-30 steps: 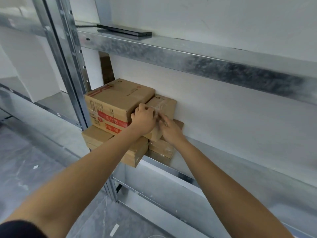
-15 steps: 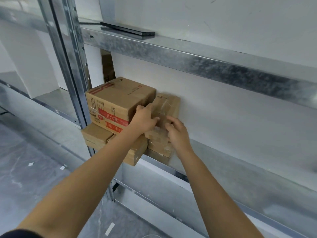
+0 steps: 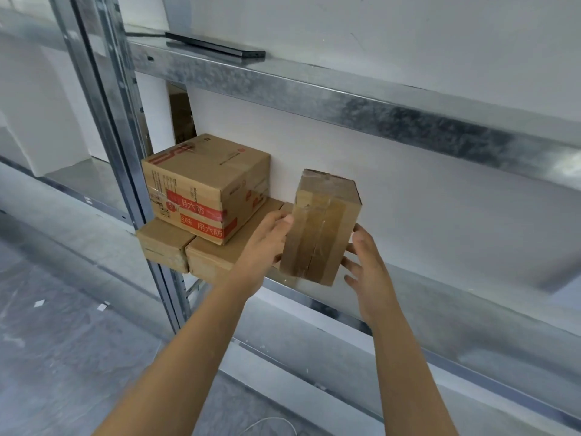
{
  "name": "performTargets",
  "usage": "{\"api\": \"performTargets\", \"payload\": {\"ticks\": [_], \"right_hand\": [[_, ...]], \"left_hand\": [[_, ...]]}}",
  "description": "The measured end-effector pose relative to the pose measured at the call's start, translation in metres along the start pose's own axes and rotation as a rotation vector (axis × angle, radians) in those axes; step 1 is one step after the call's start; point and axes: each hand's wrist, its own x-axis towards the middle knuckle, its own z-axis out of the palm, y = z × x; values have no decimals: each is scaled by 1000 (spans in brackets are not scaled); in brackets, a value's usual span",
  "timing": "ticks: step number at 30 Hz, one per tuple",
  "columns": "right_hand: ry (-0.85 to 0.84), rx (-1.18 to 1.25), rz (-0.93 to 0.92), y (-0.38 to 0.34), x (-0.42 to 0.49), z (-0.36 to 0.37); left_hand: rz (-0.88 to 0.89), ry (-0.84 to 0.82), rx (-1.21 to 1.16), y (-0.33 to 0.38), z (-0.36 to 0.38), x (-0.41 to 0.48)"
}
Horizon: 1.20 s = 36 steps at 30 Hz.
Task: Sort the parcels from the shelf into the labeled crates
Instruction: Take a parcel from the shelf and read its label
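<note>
A small taped cardboard parcel (image 3: 320,228) stands on end in front of the shelf, tilted, held between both hands. My left hand (image 3: 267,243) presses its left face and my right hand (image 3: 364,259) cups its right lower side. On the metal shelf (image 3: 408,309) at the left stay a larger box with red tape and print (image 3: 201,187) on top of two flat brown boxes (image 3: 166,247) (image 3: 217,262). No crates are in view.
A steel upright post (image 3: 125,171) stands left of the boxes. The upper shelf (image 3: 345,99) carries a flat dark device (image 3: 217,48). White wall lies behind, and grey floor (image 3: 63,357) below left. A thin white cable (image 3: 270,423) lies at the bottom.
Both hands have pulled the small taped parcel off the stack, turned it upright and drawn it right and toward me. The stack under it is now exposed.
</note>
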Motion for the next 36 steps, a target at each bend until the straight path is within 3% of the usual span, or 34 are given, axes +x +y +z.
{"api": "performTargets", "payload": {"ticks": [7,10,18,26,36], "right_hand": [[72,143,-26,8,-30,-25],[105,53,-58,10,-38,-31],[109,113,-146,25,-58,-48],[151,191,-239,35,-96,-92],[502,139,-272,41,-214,-199]], "left_hand": [[-5,24,-168,-1,10,-14],[31,7,-149,1,16,-21],[-41,-93,-72,1,31,-33],[-25,-300,-5,13,75,-59],[19,-636,45,10,197,-131]]}}
